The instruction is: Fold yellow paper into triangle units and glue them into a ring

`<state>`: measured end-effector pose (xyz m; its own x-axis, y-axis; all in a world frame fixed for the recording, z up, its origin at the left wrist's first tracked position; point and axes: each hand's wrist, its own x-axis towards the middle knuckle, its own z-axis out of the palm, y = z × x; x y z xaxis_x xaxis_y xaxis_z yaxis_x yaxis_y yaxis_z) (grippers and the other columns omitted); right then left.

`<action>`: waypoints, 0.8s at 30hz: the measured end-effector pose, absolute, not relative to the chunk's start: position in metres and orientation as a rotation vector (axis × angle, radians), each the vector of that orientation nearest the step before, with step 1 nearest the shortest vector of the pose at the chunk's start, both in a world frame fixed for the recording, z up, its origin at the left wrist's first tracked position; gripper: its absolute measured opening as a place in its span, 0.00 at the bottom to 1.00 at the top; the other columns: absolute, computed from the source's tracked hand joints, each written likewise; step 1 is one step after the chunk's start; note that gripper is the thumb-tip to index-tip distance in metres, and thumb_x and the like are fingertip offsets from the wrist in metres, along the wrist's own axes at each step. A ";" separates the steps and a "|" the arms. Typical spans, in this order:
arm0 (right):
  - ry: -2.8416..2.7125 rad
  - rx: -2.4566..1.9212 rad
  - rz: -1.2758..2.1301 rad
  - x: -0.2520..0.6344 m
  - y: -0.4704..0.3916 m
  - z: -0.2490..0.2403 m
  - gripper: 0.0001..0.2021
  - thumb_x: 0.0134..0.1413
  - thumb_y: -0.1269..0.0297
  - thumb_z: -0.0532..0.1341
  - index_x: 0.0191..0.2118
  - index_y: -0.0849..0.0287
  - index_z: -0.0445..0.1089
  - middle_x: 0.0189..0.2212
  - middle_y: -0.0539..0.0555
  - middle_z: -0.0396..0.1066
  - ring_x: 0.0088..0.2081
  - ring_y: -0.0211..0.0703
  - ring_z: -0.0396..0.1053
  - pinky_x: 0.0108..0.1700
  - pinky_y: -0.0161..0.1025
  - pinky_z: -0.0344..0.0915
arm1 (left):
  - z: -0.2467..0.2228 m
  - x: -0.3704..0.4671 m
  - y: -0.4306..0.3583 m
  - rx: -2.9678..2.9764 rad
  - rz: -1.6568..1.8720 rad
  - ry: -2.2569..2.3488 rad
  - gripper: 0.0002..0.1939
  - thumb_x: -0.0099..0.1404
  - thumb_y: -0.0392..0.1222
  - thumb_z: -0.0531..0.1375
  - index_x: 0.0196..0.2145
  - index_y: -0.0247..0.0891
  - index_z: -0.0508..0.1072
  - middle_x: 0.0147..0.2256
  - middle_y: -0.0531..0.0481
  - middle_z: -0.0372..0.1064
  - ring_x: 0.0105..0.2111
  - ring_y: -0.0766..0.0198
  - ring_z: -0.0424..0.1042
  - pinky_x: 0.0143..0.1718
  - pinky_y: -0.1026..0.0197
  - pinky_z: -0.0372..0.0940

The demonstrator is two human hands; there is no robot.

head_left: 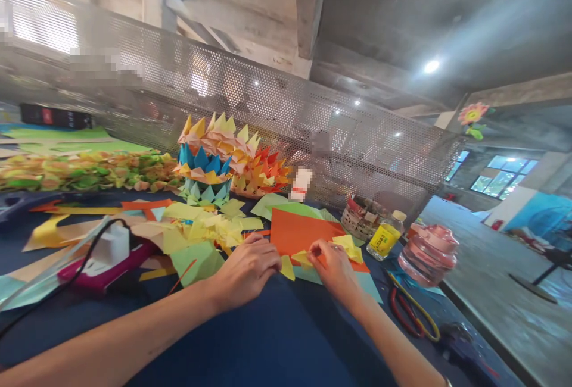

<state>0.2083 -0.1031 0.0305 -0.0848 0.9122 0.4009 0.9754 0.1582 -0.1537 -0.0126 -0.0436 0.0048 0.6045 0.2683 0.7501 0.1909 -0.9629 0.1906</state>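
Over the near middle of the dark blue table, my left hand (251,269) has its fingers curled, and the tips are mostly hidden. A small yellow paper piece (287,268) lies right beside those fingertips; whether they grip it I cannot tell. My right hand (334,268) pinches a yellow piece of paper (302,258) between thumb and fingers. Behind both hands lies an orange sheet (299,229), with folded yellow pieces (349,247) on its right part. Left of my left hand spreads a heap of yellow folded paper (210,226) beside a green sheet (195,263).
Stacked paper-petal rings (205,164) stand at the back, before a perforated metal screen (268,95). A magenta power strip (105,271) with a cable is at left. On the right are a yellow-labelled bottle (385,237), a pink water bottle (428,255), pliers (413,309) and a woven basket (361,218).
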 end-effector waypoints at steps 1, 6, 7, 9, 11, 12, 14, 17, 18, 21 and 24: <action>-2.057 -1.781 -0.200 0.206 -0.107 0.027 0.04 0.59 0.67 0.53 0.37 0.57 0.65 0.33 0.51 0.74 0.40 0.43 0.70 0.47 0.42 0.56 | 0.005 -0.013 -0.044 2.730 1.296 0.401 0.09 0.64 0.31 0.54 0.27 0.37 0.69 0.25 0.53 0.68 0.28 0.65 0.65 0.39 0.58 0.56; -2.101 -1.776 -0.136 0.202 -0.116 0.018 0.10 0.61 0.69 0.51 0.46 0.57 0.65 0.39 0.53 0.74 0.43 0.44 0.69 0.48 0.42 0.57 | 0.006 -0.013 -0.045 2.728 1.272 0.427 0.09 0.63 0.30 0.55 0.26 0.37 0.69 0.25 0.53 0.68 0.28 0.65 0.66 0.40 0.57 0.56; -2.115 -1.778 -0.127 0.202 -0.116 0.018 0.11 0.63 0.68 0.49 0.46 0.56 0.65 0.40 0.54 0.74 0.43 0.45 0.69 0.48 0.43 0.57 | 0.006 -0.013 -0.046 2.725 1.271 0.431 0.09 0.63 0.30 0.55 0.27 0.37 0.69 0.26 0.53 0.68 0.29 0.65 0.66 0.40 0.57 0.56; -2.133 -1.795 -0.117 0.200 -0.118 0.020 0.13 0.65 0.64 0.46 0.46 0.55 0.65 0.42 0.54 0.73 0.45 0.46 0.69 0.48 0.44 0.57 | 0.006 -0.013 -0.045 2.717 1.269 0.435 0.08 0.63 0.30 0.55 0.27 0.37 0.69 0.26 0.53 0.69 0.29 0.64 0.66 0.40 0.57 0.56; -2.133 -1.813 -0.118 0.198 -0.120 0.021 0.11 0.63 0.60 0.50 0.47 0.54 0.66 0.43 0.54 0.73 0.46 0.47 0.68 0.48 0.45 0.57 | 0.005 -0.013 -0.045 2.716 1.259 0.437 0.08 0.64 0.31 0.55 0.27 0.37 0.69 0.26 0.53 0.69 0.30 0.64 0.67 0.40 0.57 0.56; -2.133 -1.814 -0.118 0.198 -0.121 0.021 0.11 0.61 0.60 0.54 0.47 0.55 0.65 0.43 0.54 0.73 0.46 0.48 0.68 0.48 0.45 0.57 | 0.005 -0.013 -0.044 2.716 1.254 0.440 0.08 0.64 0.31 0.55 0.27 0.37 0.69 0.26 0.53 0.69 0.30 0.65 0.67 0.41 0.57 0.55; -2.140 -1.796 -0.109 0.199 -0.121 0.019 0.11 0.56 0.63 0.59 0.45 0.56 0.66 0.42 0.54 0.73 0.44 0.47 0.68 0.47 0.42 0.58 | 0.005 -0.013 -0.044 2.718 1.244 0.446 0.08 0.64 0.31 0.55 0.27 0.37 0.68 0.26 0.53 0.68 0.30 0.65 0.67 0.41 0.57 0.55; -2.107 -1.785 -0.082 0.204 -0.119 0.016 0.03 0.56 0.68 0.58 0.35 0.57 0.68 0.35 0.53 0.73 0.39 0.44 0.69 0.41 0.38 0.60 | 0.006 -0.013 -0.044 2.727 1.214 0.462 0.08 0.65 0.32 0.55 0.28 0.37 0.68 0.26 0.53 0.68 0.29 0.65 0.66 0.40 0.57 0.55; -2.068 -1.784 -0.071 0.205 -0.118 0.016 0.04 0.56 0.68 0.57 0.33 0.58 0.68 0.32 0.53 0.73 0.37 0.44 0.69 0.39 0.38 0.60 | 0.006 -0.014 -0.045 2.732 1.195 0.473 0.08 0.65 0.33 0.55 0.28 0.37 0.68 0.27 0.53 0.68 0.30 0.65 0.66 0.40 0.58 0.55; -1.914 -1.715 0.038 0.206 -0.118 0.022 0.08 0.59 0.63 0.55 0.31 0.58 0.68 0.29 0.52 0.72 0.33 0.42 0.68 0.36 0.36 0.60 | 0.007 -0.013 -0.045 2.739 1.132 0.518 0.07 0.65 0.35 0.56 0.28 0.37 0.68 0.27 0.53 0.69 0.31 0.64 0.67 0.39 0.58 0.54; -1.820 -1.577 0.223 0.200 -0.122 0.029 0.11 0.58 0.57 0.56 0.32 0.59 0.69 0.29 0.51 0.72 0.33 0.41 0.68 0.37 0.35 0.61 | 0.009 -0.014 -0.045 2.742 1.087 0.566 0.06 0.65 0.37 0.57 0.29 0.37 0.67 0.28 0.54 0.69 0.32 0.64 0.67 0.39 0.58 0.54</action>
<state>0.1999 -0.1219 0.0290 -0.0059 0.9197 0.3926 0.7977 0.2411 -0.5527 -0.0135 -0.0449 0.0087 0.6684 0.3924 0.6319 0.2929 -0.9197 0.2613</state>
